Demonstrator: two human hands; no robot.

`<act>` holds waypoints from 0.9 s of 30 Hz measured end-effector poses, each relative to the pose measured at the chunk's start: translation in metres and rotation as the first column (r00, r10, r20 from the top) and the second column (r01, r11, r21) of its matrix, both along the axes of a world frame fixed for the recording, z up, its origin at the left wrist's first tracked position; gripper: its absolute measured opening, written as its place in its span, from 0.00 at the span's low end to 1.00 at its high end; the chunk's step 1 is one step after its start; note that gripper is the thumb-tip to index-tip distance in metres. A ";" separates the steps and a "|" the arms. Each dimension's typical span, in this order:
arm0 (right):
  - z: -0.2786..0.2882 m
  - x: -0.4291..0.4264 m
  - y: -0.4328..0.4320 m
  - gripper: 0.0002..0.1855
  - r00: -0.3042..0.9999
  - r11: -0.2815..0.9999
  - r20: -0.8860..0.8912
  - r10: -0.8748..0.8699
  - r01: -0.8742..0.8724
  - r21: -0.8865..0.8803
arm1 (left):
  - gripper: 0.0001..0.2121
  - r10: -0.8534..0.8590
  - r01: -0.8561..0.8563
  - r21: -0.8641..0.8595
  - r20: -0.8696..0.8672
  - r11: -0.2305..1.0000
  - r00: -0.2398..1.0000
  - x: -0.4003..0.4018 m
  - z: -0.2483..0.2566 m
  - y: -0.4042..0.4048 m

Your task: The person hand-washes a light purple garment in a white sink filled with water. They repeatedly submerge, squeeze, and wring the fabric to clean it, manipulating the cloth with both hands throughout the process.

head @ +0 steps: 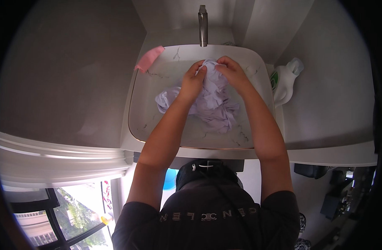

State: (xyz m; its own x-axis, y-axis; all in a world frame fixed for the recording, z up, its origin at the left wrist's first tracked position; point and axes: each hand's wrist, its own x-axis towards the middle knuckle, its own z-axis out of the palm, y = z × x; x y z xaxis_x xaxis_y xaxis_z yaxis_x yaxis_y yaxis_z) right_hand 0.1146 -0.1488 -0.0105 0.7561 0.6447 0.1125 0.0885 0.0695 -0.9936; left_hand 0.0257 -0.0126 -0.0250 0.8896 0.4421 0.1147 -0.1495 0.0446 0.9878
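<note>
A wet, crumpled white cloth garment (214,101) lies bunched in a marbled washbasin (248,50), with part of it spread towards the left. My left hand (195,78) grips the upper end of the garment, its thumb on top of the fabric. Close beside it on the right, my right hand (231,72) pinches the same raised part between thumb and fingers. Some fingertips of both hands are hidden behind the cloth. The garment's lower folds rest on the basin floor, below and between my wrists.
A metal faucet (203,28) stands at the basin's far edge. A pink cloth (149,58) hangs over the upper left rim. A white detergent bottle (285,81) with a clear cap stands right of the basin. Walls enclose both sides.
</note>
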 end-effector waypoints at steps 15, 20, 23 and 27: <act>0.008 -0.041 0.028 0.16 0.538 0.866 0.832 -0.138 0.472 -0.162 | 0.20 -0.159 0.027 -0.420 -0.281 0.907 0.947 -0.001 -0.008 0.002; 0.007 -0.048 0.034 0.15 0.477 0.908 0.869 -0.131 0.409 -0.088 | 0.21 -0.159 -0.006 -0.499 -0.288 0.867 0.944 -0.011 0.015 -0.005; 0.013 -0.025 0.025 0.14 0.823 0.931 0.540 -0.176 0.318 -0.181 | 0.21 -0.259 0.081 -0.668 -0.172 0.739 0.950 -0.009 0.020 -0.006; 0.018 -0.017 0.012 0.20 0.981 0.962 -0.195 -0.014 -0.040 -0.268 | 0.23 -0.195 0.086 -0.687 -0.083 0.722 0.977 -0.011 0.032 -0.008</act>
